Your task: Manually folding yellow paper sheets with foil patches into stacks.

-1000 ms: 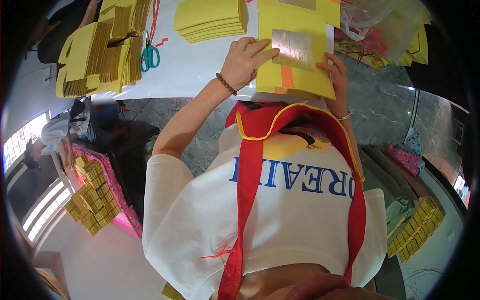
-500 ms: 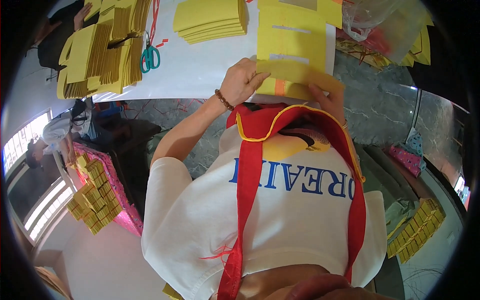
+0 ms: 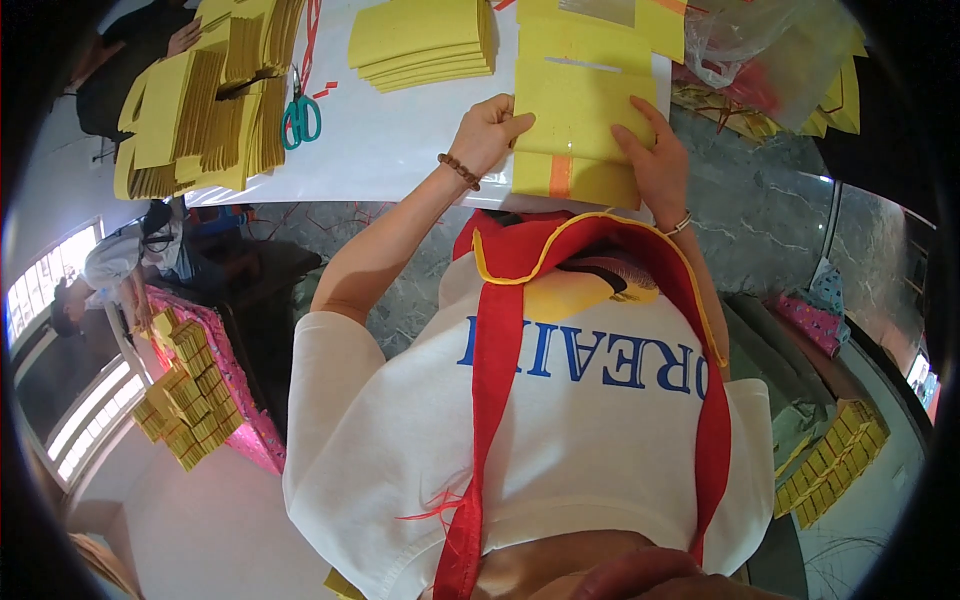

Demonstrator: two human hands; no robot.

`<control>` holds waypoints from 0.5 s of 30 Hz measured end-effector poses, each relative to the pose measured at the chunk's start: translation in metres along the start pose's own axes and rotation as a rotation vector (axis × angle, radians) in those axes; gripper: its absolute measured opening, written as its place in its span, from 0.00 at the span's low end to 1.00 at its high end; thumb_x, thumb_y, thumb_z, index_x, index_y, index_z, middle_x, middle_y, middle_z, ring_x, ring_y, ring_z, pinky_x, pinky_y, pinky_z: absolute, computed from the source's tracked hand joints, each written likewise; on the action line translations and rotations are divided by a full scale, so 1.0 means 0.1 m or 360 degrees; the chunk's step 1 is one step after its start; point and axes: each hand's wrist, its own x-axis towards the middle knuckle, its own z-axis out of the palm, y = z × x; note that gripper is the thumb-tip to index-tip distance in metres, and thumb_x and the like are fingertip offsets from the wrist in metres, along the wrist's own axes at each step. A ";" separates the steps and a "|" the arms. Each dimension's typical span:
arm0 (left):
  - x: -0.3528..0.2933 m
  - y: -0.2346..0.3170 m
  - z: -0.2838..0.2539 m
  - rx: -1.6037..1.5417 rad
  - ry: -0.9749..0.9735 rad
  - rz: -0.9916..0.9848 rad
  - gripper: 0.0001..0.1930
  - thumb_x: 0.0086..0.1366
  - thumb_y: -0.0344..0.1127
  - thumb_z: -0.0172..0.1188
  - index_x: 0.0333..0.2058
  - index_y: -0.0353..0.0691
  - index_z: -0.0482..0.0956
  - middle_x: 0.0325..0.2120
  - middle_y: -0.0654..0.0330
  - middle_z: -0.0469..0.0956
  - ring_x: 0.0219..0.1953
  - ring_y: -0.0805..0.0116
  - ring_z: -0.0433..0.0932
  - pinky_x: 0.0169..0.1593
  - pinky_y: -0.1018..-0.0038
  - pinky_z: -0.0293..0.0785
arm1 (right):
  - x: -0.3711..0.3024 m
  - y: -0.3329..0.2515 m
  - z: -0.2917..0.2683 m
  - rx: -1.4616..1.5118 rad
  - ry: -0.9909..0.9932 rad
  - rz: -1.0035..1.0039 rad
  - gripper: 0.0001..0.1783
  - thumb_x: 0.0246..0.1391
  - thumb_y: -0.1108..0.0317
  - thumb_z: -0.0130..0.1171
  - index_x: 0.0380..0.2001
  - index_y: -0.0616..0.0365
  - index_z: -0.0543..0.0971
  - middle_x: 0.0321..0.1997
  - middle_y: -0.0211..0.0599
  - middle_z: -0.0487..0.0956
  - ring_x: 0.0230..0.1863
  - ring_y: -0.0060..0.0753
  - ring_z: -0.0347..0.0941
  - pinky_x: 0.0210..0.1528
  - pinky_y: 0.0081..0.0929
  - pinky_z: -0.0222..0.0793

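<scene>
A yellow paper sheet (image 3: 582, 105) lies partly folded at the table's near edge. Its lower part bears an orange strip (image 3: 561, 176), and a pale band shows near its upper edge. My left hand (image 3: 488, 133), with a beaded bracelet at the wrist, pinches the sheet's left edge between thumb and fingers. At the right edge my right hand (image 3: 655, 160) grips the same sheet, its thumb and forefinger lying on top. More yellow sheets (image 3: 540, 12) lie flat just beyond it.
A fanned pile of folded yellow pieces (image 3: 425, 42) lies on the white tabletop (image 3: 400, 150). Green-handled scissors (image 3: 300, 120) are left of it, beside taller yellow stacks (image 3: 190, 100). Clear plastic bags (image 3: 745, 45) sit at the right. Another person (image 3: 125, 255) is beyond, at left.
A flap of the sheet that was lifted near me has been turned away and now lies flatter. Both hands have moved slightly farther from me; more of the right hand's fingers show.
</scene>
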 end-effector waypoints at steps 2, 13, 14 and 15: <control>-0.01 0.01 0.00 -0.0069 0.0019 -0.0034 0.12 0.58 0.36 0.58 0.20 0.37 0.69 0.14 0.69 0.64 0.19 0.81 0.63 0.23 0.81 0.61 | 0.02 0.01 0.01 0.0046 -0.0039 0.0082 0.26 0.45 0.58 0.63 0.48 0.53 0.74 0.39 0.44 0.79 0.40 0.37 0.77 0.42 0.27 0.70; -0.08 0.17 0.02 -0.0400 0.0042 -0.0117 0.11 0.59 0.31 0.57 0.37 0.37 0.65 0.22 0.63 0.75 0.21 0.80 0.71 0.24 0.83 0.65 | 0.03 0.05 0.08 -0.0040 0.0077 0.0032 0.25 0.46 0.58 0.61 0.49 0.53 0.74 0.40 0.48 0.79 0.40 0.41 0.77 0.42 0.30 0.70; -0.06 0.15 0.01 -0.0398 0.0038 -0.0116 0.11 0.59 0.31 0.57 0.37 0.37 0.65 0.22 0.63 0.75 0.21 0.80 0.71 0.24 0.83 0.65 | 0.03 0.05 0.08 -0.0040 0.0081 0.0033 0.25 0.46 0.58 0.61 0.49 0.53 0.74 0.40 0.48 0.79 0.40 0.41 0.77 0.42 0.30 0.70; -0.05 0.12 -0.01 -0.0356 0.0020 -0.0087 0.11 0.59 0.31 0.57 0.37 0.37 0.65 0.21 0.63 0.75 0.21 0.80 0.71 0.24 0.83 0.65 | 0.03 0.04 0.09 -0.0014 0.0091 0.0020 0.25 0.46 0.58 0.61 0.49 0.53 0.74 0.40 0.48 0.79 0.39 0.41 0.77 0.41 0.30 0.70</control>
